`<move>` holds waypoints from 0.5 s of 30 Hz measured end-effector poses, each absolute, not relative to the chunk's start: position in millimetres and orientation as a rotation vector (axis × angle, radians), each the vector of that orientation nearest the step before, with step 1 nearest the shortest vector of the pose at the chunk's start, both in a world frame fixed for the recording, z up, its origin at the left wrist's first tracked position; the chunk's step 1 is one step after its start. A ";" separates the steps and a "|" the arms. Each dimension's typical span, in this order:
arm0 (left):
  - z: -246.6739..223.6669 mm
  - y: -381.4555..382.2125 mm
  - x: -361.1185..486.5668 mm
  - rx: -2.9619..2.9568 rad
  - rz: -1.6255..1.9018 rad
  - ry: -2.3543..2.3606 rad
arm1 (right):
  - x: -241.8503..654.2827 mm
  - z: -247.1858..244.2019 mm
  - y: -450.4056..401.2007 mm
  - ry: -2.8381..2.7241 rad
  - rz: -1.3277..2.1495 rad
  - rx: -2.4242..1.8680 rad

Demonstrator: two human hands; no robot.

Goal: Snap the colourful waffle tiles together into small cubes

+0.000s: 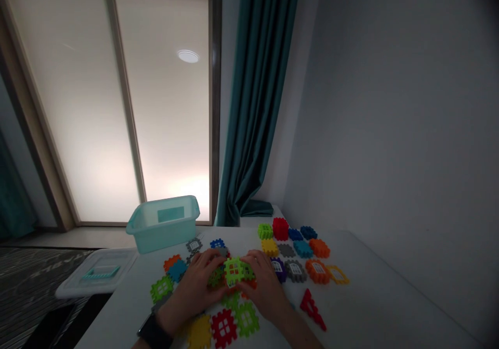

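Just in front of me, both hands meet around a light green window tile [233, 271], an interlocking plastic piece with toothed edges, raised above the other tiles. My left hand [198, 286], a black watch on its wrist, curls round its left side, with another green piece [215, 276] under the fingers. My right hand [264, 284] pinches the right side between thumb and fingers. Below the hands lie a yellow tile [199, 332], a red window tile [224, 328] and a green window tile [247, 319]. Pieces directly under the palms are partly hidden.
Sorted stacks stand at right, among them red tiles [280, 229], orange window tiles [317, 271] and grey window tiles [295, 270]. A red triangular piece [312, 310] lies nearer. Loose blue tiles [177, 270] are left. A teal bin [166, 234] stands behind; its lid [97, 271] is beside it.
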State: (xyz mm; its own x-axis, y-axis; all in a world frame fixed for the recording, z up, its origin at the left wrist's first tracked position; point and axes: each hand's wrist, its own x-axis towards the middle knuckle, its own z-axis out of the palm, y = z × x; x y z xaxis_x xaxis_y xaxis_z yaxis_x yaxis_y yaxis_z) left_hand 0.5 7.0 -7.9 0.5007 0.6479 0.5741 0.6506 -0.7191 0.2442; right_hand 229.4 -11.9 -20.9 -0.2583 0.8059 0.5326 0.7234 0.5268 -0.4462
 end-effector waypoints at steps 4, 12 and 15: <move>-13.1 9.9 2.0 -2.690 -1.039 -1.208 | 223.7 -26.7 -12.3 -2.027 0.167 -1.249; -9.7 11.7 -3.3 -2.715 -0.937 -1.101 | 229.8 -23.4 -13.7 -2.136 0.148 -1.208; -5.6 7.5 -1.0 -2.728 -0.923 -1.084 | 232.2 -21.7 -13.5 -2.188 0.172 -1.187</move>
